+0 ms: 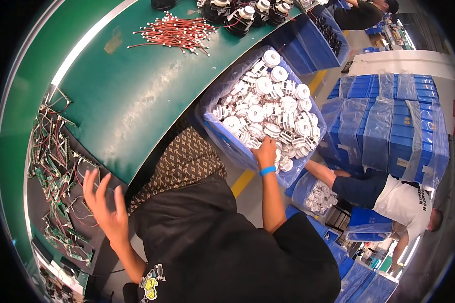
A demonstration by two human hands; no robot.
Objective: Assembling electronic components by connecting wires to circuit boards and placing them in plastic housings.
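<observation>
My right hand (pixel 266 154), with a blue band on the wrist, reaches over the near edge of a blue bin (pixel 220 135). Its fingers are curled together among white round plastic parts (pixel 264 86) heaped in the bin. The fingertips are partly hidden, so what they hold cannot be made out. My left hand (pixel 106 204) is raised with its fingers apart and holds nothing. Beside and behind it, a dark mat (pixel 88 177) carries several green circuit boards (pixel 60 230) with thin wires.
A green workbench (pixel 121 101) curves along the left. On it lie a pile of red wires (pixel 174 33) and black-and-white round assemblies (pixel 240 20). Stacked blue crates (pixel 384 136) stand at the right. A person in a white shirt (pixel 402 202) is near a smaller bin of white parts (pixel 318 197).
</observation>
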